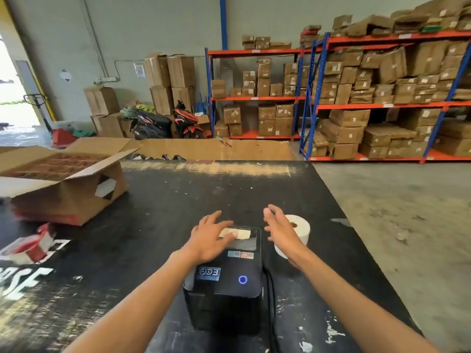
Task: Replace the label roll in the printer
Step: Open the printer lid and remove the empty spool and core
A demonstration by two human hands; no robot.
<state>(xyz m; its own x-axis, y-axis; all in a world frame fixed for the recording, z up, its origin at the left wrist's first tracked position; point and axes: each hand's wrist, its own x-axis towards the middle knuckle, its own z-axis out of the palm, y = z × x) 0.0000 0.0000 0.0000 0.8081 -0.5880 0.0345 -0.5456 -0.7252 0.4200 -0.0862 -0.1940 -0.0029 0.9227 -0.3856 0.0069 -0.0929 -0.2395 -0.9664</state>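
Observation:
A black label printer (229,281) stands on the black table (158,215) just in front of me, its lid down and a blue ring light lit on top. A strip of pale label paper (242,233) shows at its far end. My left hand (211,235) lies flat on the far part of the lid, fingers spread, touching the paper strip. My right hand (280,229) hovers open beside the printer's right side, holding nothing. Behind that hand a white label roll (299,231) lies on the table, partly hidden by my wrist.
An open cardboard box (63,184) sits at the table's left. A red-and-white tape dispenser (30,247) lies near the left edge. The printer's black cable (271,296) runs along its right side. The table's right edge drops to concrete floor (397,205). Shelving with cartons stands behind.

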